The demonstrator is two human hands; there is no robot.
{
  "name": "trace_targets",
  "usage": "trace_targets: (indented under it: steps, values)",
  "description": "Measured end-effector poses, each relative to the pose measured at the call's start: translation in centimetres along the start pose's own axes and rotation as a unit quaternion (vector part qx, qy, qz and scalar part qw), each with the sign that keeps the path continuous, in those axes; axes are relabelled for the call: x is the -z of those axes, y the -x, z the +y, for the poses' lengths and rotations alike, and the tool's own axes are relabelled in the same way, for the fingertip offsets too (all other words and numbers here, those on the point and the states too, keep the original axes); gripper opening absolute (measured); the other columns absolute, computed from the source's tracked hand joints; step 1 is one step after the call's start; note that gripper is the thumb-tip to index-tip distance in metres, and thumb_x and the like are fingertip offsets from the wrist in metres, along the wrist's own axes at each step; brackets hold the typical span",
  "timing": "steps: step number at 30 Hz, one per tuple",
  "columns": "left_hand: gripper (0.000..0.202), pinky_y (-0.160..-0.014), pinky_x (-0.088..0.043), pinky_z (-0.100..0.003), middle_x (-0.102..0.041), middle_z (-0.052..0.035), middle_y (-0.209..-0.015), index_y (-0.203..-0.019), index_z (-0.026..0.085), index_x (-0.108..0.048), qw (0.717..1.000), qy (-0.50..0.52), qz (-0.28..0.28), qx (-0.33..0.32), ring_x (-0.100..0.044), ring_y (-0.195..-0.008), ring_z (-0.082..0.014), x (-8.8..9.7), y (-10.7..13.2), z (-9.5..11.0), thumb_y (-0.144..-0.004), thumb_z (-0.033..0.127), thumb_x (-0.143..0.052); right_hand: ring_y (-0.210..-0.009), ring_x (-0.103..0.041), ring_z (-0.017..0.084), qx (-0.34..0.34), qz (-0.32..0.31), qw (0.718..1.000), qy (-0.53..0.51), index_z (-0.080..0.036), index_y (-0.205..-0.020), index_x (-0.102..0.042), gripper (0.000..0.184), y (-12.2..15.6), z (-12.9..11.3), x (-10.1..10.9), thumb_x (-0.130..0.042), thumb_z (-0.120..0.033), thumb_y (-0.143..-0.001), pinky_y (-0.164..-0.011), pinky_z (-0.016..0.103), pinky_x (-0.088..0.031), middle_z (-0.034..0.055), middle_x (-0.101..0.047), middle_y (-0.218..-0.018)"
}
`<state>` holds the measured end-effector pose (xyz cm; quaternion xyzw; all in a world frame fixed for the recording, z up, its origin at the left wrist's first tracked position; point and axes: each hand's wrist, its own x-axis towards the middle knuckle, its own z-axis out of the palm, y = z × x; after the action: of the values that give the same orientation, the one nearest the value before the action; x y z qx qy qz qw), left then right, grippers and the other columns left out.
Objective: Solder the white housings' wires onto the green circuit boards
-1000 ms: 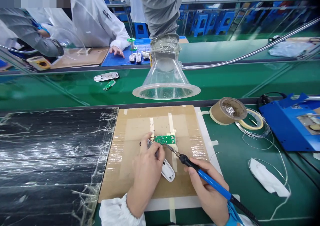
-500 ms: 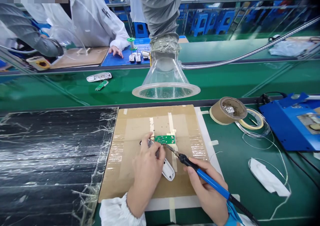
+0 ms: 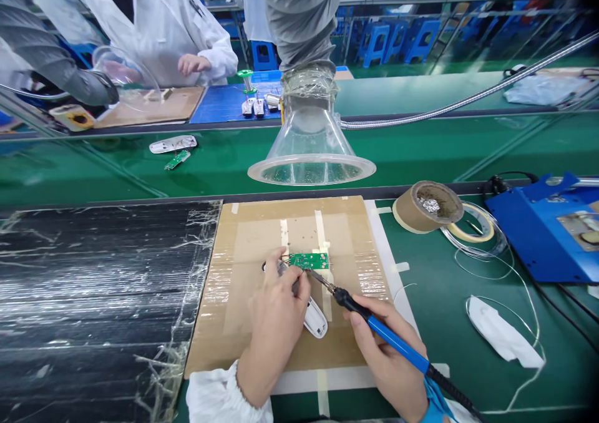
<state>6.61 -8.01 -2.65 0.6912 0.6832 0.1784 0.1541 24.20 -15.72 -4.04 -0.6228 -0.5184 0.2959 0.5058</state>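
A small green circuit board (image 3: 309, 261) lies on a taped cardboard mat (image 3: 243, 304). My left hand (image 3: 276, 320) rests on the mat just below the board, fingers pinched together on something thin at the board's left end; I cannot make out what. A white plastic shell (image 3: 315, 320) lies under that hand's right side. My right hand (image 3: 386, 360) grips a blue-handled soldering iron (image 3: 374, 329), its metal tip touching the board's lower edge.
A clear fume hood (image 3: 311, 155) hangs above the mat. A tape roll (image 3: 425, 208), solder wire (image 3: 477, 248), a blue soldering station (image 3: 545, 229) and a white rag (image 3: 500, 335) lie right. A black mat (image 3: 93, 298) is left. A white shell (image 3: 173, 143) rides the green belt; a person in white works beyond.
The white shell and small board on the belt have drifted left. The person across has lifted a hand off the blue mat. My hands have barely moved.
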Motion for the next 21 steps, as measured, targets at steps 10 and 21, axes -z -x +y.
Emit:
trace_targets:
  steps: [10,21]
  values:
    - [0.018,-0.061,-0.056,-0.035,-0.059,-0.0112,-0.152,-0.092,0.023,-0.078,1.000,-0.012,-0.019,0.017,-0.076,-0.079,-0.0233,0.13,-0.01,0.08,-0.100,0.019,-0.063,-0.085,-0.082,0.024,-0.014,0.021,0.999,-0.023,-0.028,-0.113,-0.080,0.016,-0.09,-0.85,-0.37,-0.072,-0.035,-0.102,-0.078,0.031,-0.070,0.0056,-0.083,-0.099]
    - [0.012,-0.086,-0.065,-0.048,-0.046,-0.0110,-0.162,-0.099,0.024,-0.074,0.996,0.075,-0.046,0.006,-0.077,-0.095,-0.0274,0.60,0.15,-0.50,-0.103,0.023,-0.063,-0.087,-0.082,0.025,-0.005,0.026,0.999,-0.018,-0.027,-0.114,-0.080,0.016,0.05,-0.44,-0.22,-0.073,-0.032,-0.102,-0.078,0.033,-0.071,0.0067,-0.083,-0.100]
